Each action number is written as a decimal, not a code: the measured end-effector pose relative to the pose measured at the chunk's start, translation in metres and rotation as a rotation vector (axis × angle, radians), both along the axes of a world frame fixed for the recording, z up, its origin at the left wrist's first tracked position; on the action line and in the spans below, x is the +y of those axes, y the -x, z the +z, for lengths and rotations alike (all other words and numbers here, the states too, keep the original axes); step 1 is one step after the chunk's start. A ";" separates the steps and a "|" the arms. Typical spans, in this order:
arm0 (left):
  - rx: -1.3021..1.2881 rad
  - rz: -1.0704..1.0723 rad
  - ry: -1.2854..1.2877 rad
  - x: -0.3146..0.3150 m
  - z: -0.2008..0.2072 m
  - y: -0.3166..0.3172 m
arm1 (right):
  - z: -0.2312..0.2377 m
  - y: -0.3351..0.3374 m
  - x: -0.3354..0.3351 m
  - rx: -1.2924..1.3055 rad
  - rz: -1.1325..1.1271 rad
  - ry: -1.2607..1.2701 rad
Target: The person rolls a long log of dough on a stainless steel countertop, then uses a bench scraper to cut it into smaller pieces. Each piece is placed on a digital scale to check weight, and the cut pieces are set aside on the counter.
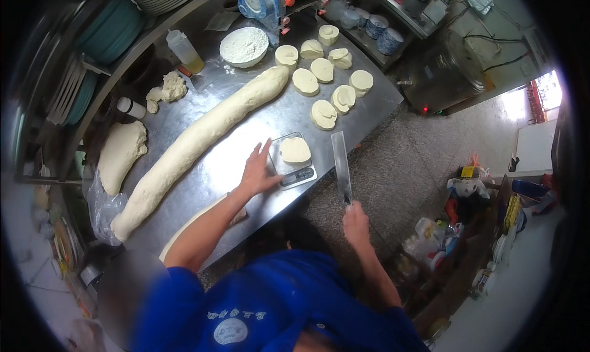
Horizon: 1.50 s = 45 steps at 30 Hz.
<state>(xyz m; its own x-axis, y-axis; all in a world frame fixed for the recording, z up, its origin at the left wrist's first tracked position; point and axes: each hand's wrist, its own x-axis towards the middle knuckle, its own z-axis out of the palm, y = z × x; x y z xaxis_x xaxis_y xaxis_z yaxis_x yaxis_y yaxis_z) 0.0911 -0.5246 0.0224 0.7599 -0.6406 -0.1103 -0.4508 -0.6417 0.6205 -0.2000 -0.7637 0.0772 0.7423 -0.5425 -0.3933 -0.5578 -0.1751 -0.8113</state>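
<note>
A round piece of dough (295,150) rests on a small kitchen scale (298,178) near the front edge of the steel table. Beside the scale's left edge, my left hand (258,170) has its fingers spread, with nothing in it. My right hand (356,223) grips the handle of a cleaver (342,167), its long blade pointing away past the table edge. A long thick roll of dough (209,137) lies diagonally across the table. Several cut dough pieces (323,114) are grouped at the far right of the table. Under my left forearm lies another strip of dough (190,224), partly hidden.
A bowl of flour (244,46) and a squeeze bottle (184,51) stand at the back. At left lie a dough slab (121,155) and dough scraps (167,91). A blue machine (261,4) stands behind. Beyond the table's right edge is the floor (399,161).
</note>
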 end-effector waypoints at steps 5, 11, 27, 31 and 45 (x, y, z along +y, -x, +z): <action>0.080 -0.047 -0.479 0.113 0.039 0.061 | 0.003 0.005 0.013 -0.079 -0.080 -0.088; -0.093 -0.084 -0.540 0.114 0.006 0.073 | 0.027 -0.003 0.052 -0.136 -0.167 -0.222; 0.025 0.318 0.224 0.178 0.135 0.078 | 0.033 0.046 0.085 -0.247 -0.274 -0.225; -0.174 0.064 0.170 0.121 0.094 0.052 | 0.046 0.019 0.086 -0.175 -0.232 -0.315; 0.205 0.363 0.384 -0.049 -0.032 -0.008 | 0.060 -0.060 0.091 0.147 0.060 -0.369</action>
